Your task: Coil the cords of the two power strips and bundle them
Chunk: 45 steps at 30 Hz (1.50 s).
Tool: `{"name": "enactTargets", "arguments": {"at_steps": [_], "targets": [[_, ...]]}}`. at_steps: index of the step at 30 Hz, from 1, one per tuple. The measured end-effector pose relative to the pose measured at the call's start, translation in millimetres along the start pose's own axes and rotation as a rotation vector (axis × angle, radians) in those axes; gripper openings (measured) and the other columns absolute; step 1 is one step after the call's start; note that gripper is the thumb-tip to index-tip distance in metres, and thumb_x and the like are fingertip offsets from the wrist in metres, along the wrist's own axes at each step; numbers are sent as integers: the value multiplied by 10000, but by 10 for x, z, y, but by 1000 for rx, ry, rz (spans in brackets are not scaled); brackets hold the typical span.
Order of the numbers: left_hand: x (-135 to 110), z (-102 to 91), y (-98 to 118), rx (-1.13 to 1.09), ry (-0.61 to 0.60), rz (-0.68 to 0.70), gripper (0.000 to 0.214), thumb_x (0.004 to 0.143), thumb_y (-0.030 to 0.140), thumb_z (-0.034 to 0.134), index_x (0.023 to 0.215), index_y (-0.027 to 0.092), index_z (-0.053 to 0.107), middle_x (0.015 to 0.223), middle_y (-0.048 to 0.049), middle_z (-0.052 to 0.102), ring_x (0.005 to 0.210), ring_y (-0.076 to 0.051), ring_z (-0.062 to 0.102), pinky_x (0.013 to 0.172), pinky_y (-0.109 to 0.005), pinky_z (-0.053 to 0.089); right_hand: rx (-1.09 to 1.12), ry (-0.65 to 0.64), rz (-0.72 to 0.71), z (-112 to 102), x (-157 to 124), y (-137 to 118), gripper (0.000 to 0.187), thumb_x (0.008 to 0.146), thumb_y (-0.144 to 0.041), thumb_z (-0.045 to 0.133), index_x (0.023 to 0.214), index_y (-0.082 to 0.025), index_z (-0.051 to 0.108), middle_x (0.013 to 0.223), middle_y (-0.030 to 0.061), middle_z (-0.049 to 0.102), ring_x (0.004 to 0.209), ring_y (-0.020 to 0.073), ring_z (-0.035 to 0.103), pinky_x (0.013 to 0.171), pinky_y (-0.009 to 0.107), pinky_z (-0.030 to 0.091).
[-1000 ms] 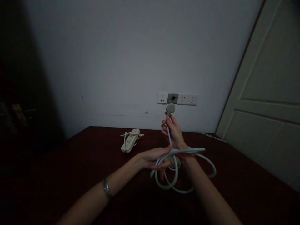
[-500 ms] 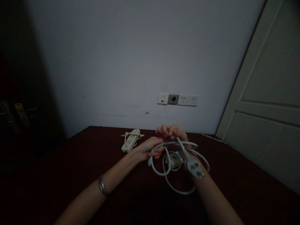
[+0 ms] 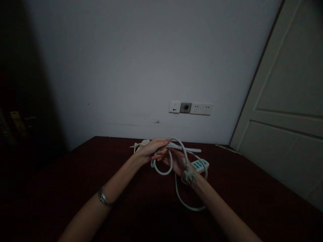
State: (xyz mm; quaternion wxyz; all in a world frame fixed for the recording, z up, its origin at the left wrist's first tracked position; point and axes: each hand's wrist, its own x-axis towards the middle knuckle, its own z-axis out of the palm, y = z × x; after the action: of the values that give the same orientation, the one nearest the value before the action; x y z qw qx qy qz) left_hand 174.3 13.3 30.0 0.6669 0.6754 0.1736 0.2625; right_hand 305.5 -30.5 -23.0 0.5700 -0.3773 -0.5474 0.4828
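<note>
Loops of a white power cord [image 3: 163, 173] are gathered in my left hand [image 3: 156, 147], whose thumb lies on top and whose fingers curl underneath. My right hand [image 3: 178, 162] meets it at the coil, closed around the cord, its fingertips partly hidden by the loops and the left hand. The cord's plug [image 3: 189, 176] hangs against my right wrist. Behind that wrist lies a white power strip [image 3: 200, 165] with blue sockets, partly covered. A long loop of cord droops below the right hand.
A second power strip [image 3: 144, 142], wrapped in its own cord, lies behind my left hand on the dark red table [image 3: 131, 201]. Wall sockets [image 3: 201, 109] sit above the table's back edge. A pale panelled door [image 3: 282, 141] stands at the right.
My right hand has come down and left, under the coil. The plug has swung left onto my wrist, and the blue-socketed strip shows more. My left hand has shifted left and up, covering part of the other strip.
</note>
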Motion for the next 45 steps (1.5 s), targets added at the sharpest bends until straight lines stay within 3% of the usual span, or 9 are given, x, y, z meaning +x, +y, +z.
{"name": "enactTargets", "arguments": {"at_steps": [6, 11, 16, 23, 26, 30, 34, 41, 45], "targets": [[-36, -65, 56, 33, 4, -8, 274, 881, 403, 441, 744, 165, 456, 396, 124, 311, 248, -8, 205, 365, -173, 319, 143, -98, 435, -222, -646, -79, 245, 649, -310, 670, 823, -138, 676, 892, 91, 668, 835, 177, 625, 816, 326, 464], [-66, -30, 100, 200, 34, 3, 330, 852, 442, 470, 678, 162, 467, 397, 110, 329, 251, -13, 244, 345, -178, 280, -267, 13, 280, -405, -971, -287, 276, 672, -374, 668, 899, -219, 699, 868, 62, 648, 793, 190, 589, 694, 316, 470], [-102, 35, 110, 425, 120, 44, 454, 828, 527, 444, 541, 177, 408, 381, 76, 351, 264, -34, 293, 316, -191, 187, -329, 139, 61, -232, -967, -418, 372, 617, -354, 699, 967, -228, 690, 800, 43, 614, 725, 180, 556, 643, 298, 450], [-49, 111, 60, 982, 425, 377, 372, 852, 435, 452, 707, 144, 633, 620, -24, 567, 612, -129, 497, 567, -216, 352, -208, 2, 182, 52, -782, -449, 356, 700, -514, 603, 727, -160, 612, 397, -87, 342, 302, 36, 251, 301, 180, 207], [-56, 121, 64, 1102, 442, 456, 345, 871, 391, 435, 770, 149, 660, 747, -51, 613, 730, -153, 524, 684, -237, 361, -299, -42, 201, 44, -734, -317, 369, 742, -512, 555, 742, -145, 584, 385, -78, 413, 254, 30, 269, 273, 162, 194], [-98, 158, 113, 1037, 386, 438, 344, 868, 379, 438, 770, 135, 660, 709, -28, 610, 681, -135, 513, 642, -226, 347, -384, 48, 93, -59, -571, -44, 348, 766, -482, 526, 835, -142, 558, 581, 6, 624, 300, 72, 467, 294, 170, 309], [-102, 161, 141, 851, 344, 339, 398, 841, 415, 462, 606, 121, 592, 491, 32, 471, 498, -89, 417, 496, -203, 279, -187, 245, 22, -96, -319, 91, 300, 676, -381, 633, 861, -151, 576, 721, 43, 667, 556, 155, 645, 532, 271, 519], [-45, -61, 86, 249, 156, 124, 465, 838, 511, 436, 563, 141, 491, 280, 73, 336, 252, -40, 246, 340, -180, 197, 336, -13, -53, 29, -121, -191, 403, 505, -105, 660, 897, -184, 616, 939, 67, 667, 887, 234, 623, 772, 387, 501], [-55, -133, 102, 148, 80, 89, 467, 852, 482, 436, 573, 118, 523, 289, 44, 397, 235, -42, 295, 311, -170, 224, 410, -165, -65, 136, -27, -386, 260, 675, -341, 620, 884, -187, 616, 895, 73, 651, 915, 234, 603, 768, 393, 499]]}}
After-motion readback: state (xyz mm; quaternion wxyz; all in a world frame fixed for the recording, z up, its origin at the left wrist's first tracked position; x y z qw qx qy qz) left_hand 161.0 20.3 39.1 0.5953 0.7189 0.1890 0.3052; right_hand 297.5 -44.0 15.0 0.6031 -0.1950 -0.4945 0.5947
